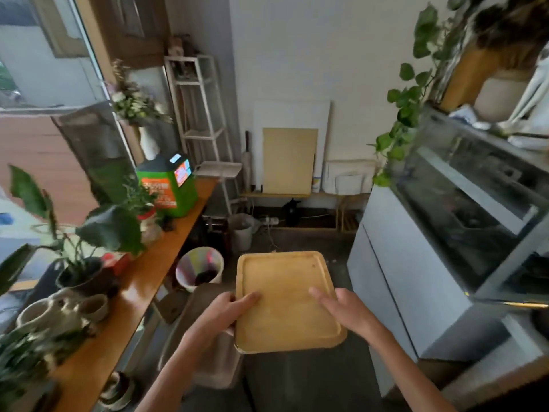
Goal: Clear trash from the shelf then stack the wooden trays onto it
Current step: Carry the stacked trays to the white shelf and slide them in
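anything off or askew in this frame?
Nothing stands out. The wooden tray is held level and looks intact, left hand gripping its edge, right hand resting fingers on top. No spill shows on the floor.

A: Can any text, label, brand or number be read?

B: None can be read. Orange panels with pale print are carried on the green box (167, 185) on the wooden counter (130, 295), but the characters are blurred past reading.

A: And the small lit screen (181, 173) on that box?

B: Coloured blocks are shown on it; no word or figure can be made out.
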Demonstrator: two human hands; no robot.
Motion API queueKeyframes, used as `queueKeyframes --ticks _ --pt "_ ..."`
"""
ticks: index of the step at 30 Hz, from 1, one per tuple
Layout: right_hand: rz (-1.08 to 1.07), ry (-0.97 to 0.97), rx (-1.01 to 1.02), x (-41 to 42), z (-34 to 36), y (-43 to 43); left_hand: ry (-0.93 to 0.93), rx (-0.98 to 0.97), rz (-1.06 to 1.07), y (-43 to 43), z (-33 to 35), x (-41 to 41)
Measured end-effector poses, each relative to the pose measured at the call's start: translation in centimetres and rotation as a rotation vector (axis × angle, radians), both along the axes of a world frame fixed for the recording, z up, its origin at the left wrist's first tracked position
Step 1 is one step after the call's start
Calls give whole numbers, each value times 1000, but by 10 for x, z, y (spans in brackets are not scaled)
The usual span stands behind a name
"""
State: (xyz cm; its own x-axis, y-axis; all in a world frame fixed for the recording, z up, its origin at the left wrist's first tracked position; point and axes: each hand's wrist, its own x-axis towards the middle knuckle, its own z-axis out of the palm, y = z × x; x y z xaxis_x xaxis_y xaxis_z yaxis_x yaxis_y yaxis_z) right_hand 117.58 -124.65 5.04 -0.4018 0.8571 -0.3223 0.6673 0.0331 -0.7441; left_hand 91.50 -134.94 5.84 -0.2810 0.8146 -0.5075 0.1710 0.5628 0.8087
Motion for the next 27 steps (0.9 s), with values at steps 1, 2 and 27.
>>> queueKeyframes --ticks 1,2,27 --pt "-7 -2 7 -3 0 28 -4 12 -3 30 -2 -4" --pt "-16 -4 18 -5 -3 58 -17 28 1 61 -5 -9" --pt "213 12 137 -196 -1 763 289 -34 304 700 -12 -137"
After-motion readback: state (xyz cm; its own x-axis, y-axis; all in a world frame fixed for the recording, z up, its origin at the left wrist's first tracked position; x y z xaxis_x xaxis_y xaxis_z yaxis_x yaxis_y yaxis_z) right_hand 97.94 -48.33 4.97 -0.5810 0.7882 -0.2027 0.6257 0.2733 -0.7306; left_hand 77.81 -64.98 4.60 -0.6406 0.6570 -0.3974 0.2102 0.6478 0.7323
